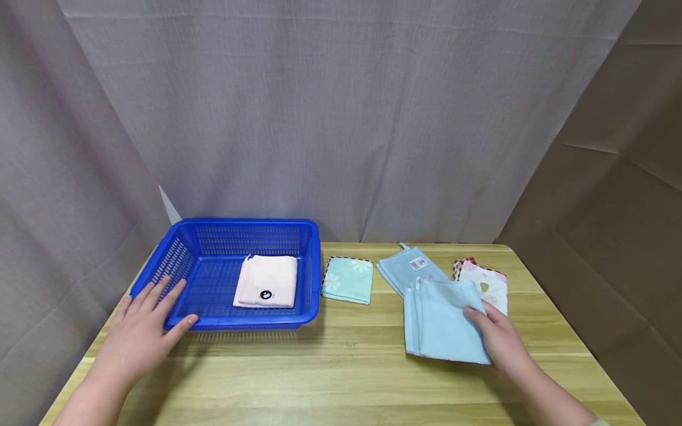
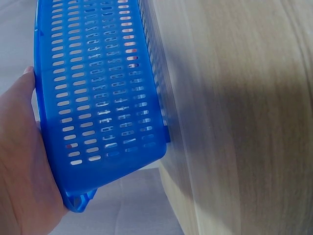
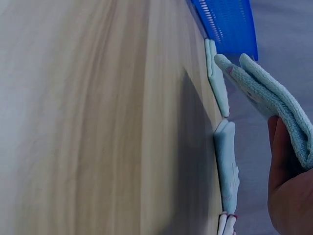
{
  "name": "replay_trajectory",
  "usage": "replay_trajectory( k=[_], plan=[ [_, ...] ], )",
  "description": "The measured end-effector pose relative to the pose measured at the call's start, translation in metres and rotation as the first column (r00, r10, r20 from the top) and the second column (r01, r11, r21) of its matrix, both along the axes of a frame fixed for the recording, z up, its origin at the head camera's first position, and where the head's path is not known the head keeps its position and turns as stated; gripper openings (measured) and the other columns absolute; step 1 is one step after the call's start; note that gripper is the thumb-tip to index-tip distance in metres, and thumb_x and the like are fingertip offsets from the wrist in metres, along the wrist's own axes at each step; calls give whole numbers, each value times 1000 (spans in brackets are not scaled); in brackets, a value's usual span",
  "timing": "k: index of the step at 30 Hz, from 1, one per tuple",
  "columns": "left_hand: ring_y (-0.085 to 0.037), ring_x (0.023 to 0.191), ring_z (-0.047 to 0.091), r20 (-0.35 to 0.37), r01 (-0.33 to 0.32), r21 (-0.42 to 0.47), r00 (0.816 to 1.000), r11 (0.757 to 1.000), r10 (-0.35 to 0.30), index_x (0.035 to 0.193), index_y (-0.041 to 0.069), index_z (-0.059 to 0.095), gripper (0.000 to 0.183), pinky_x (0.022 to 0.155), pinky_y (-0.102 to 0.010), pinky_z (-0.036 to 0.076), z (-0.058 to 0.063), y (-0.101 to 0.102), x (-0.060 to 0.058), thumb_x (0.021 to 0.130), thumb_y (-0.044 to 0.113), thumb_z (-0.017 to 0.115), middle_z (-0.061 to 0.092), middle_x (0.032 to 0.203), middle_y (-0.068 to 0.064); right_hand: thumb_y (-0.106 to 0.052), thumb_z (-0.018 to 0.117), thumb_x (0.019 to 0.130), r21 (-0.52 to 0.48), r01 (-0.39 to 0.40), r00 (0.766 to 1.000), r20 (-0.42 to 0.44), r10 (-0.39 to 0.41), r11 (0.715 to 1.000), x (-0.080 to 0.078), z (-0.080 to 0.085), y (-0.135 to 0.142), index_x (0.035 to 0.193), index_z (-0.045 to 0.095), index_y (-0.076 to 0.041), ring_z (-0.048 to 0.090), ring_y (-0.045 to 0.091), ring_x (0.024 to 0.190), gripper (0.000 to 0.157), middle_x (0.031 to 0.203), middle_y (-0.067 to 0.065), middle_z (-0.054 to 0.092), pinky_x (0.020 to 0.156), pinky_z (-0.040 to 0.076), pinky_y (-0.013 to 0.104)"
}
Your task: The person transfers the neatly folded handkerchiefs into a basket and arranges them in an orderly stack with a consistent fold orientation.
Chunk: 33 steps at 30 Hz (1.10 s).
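A folded light-blue towel (image 1: 444,322) is pinched at its right side by my right hand (image 1: 503,340), thumb on top. The right wrist view shows this towel (image 3: 279,100) raised off the table, its layers edge-on. My left hand (image 1: 141,331) rests with spread fingers on the near-left corner of a blue plastic basket (image 1: 240,322); in the left wrist view it lies along the basket's rim. Inside the basket, toward its right, lies a folded pale pink towel (image 1: 266,278) with a round black mark.
Right of the basket, a mint towel (image 1: 348,281) with white daisies lies folded on the wooden table (image 1: 319,384). Beside it is a blue towel (image 1: 407,269) with a label. A white-and-pink patterned towel (image 1: 492,284) lies partly behind my right hand. Grey curtain (image 1: 346,118) hangs behind.
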<state>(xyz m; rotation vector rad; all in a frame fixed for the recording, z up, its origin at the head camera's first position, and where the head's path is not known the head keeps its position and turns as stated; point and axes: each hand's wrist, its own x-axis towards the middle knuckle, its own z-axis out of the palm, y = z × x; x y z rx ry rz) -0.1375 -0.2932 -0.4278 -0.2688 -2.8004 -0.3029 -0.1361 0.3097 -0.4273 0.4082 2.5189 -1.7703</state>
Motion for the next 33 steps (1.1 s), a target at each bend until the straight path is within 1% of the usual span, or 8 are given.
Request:
replay_trajectory(
  k=[3,8,13,16,20,24,28,33],
  plan=[
    [-52,137,29,4,-1,-2,1000,1000,1,152,11,39,74,112,-70,10,0,0,0,96,56,55,34,152,-28,-38,55,102,-51,-5,1000,-21,4,999,-2,2,-6,149,41,-2,64,5,89,61,115,-10,58,77,56,27],
    [-53,136,29,9,-2,-9,1000,1000,2,151,10,40,74,111,-71,12,0,1,-1,96,56,55,34,151,-29,-39,55,102,-111,-10,1000,-23,7,994,-6,5,-13,149,41,-4,66,6,88,61,110,-10,60,77,57,29],
    [-53,136,29,9,-4,-11,1000,1000,5,151,11,39,74,111,-71,11,0,0,-2,96,56,56,35,151,-29,-35,54,103,-173,-29,999,-45,21,985,-11,5,-22,143,47,-7,67,9,84,50,101,-10,63,74,59,30],
    [-53,136,29,5,-2,-10,1000,1000,2,151,10,40,74,111,-71,11,1,0,-2,95,55,57,34,151,-29,-32,54,103,-202,-18,999,-44,10,979,-13,6,-28,141,49,-9,67,9,83,44,99,-10,63,73,58,30],
    [-53,136,29,12,-6,-10,1000,1000,6,151,10,40,74,111,-71,11,1,0,-2,95,55,58,34,152,-29,-29,53,103,-223,-14,999,-39,5,975,-15,7,-36,142,48,-9,67,9,83,44,99,-9,64,74,58,29],
    [-53,137,28,16,-9,-9,1000,1000,9,151,10,39,74,111,-71,11,1,0,-1,95,55,57,34,152,-29,-29,53,103,-229,-34,998,-50,23,973,-18,8,-43,144,45,-5,68,10,81,48,96,-6,65,73,59,30],
    [-53,136,29,7,-7,-10,1000,1000,7,151,10,40,74,111,-70,12,0,-1,-1,95,56,56,35,151,-29,-29,52,104,-241,-49,998,-58,36,969,-21,10,-50,146,43,-5,68,10,80,50,96,-6,66,71,59,31],
    [-53,136,29,14,-11,-12,1000,1000,12,152,11,39,74,111,-70,12,0,-1,-1,95,56,56,34,152,-29,-26,53,103,-266,-55,996,-76,36,962,-24,10,-57,144,45,-5,68,9,80,47,97,-7,65,71,59,30]
  ],
)
